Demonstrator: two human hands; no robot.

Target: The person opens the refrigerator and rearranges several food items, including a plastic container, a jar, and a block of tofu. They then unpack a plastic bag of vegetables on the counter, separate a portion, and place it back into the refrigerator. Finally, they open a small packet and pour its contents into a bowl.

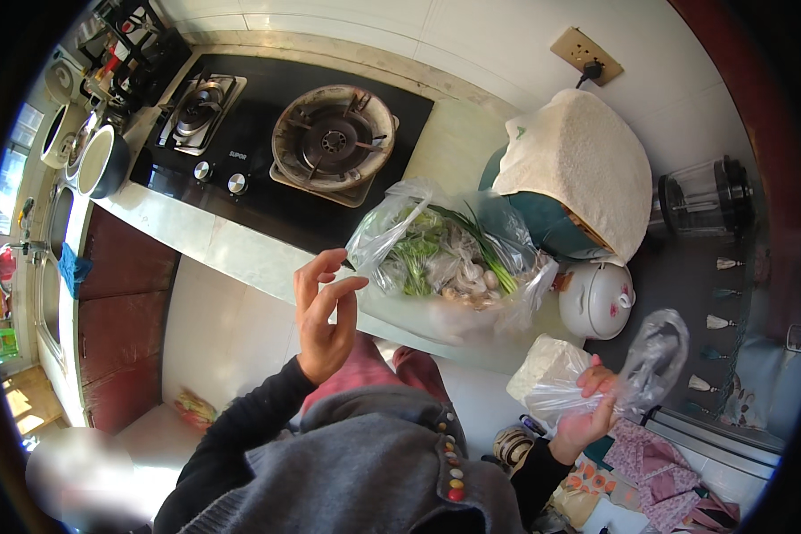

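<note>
My left hand point(327, 310) is raised at the counter's front edge, fingers apart and nothing clearly held. Its fingertips are close to the left side of a large clear plastic bag point(390, 230) on the counter. Inside lie leafy greens point(417, 250), long scallions point(484, 247) and smaller wrapped goods point(470, 274) that I cannot make out well. Off to the right, my right hand point(591, 404) grips a thin clear plastic bag point(651, 364) by its gathered neck. A pale block point(547, 370), perhaps tofu, shows in that bag, which hangs past the counter's front edge.
Behind the vegetables is a black gas hob point(253, 140). To their right stand a cloth-covered teal container point(527, 217), a lidded white pot point(594, 300) and a clear jug-like appliance point(697, 197). Pots point(100, 163) and a sink point(57, 240) are at far left. Fabrics point(661, 474) lie lower right.
</note>
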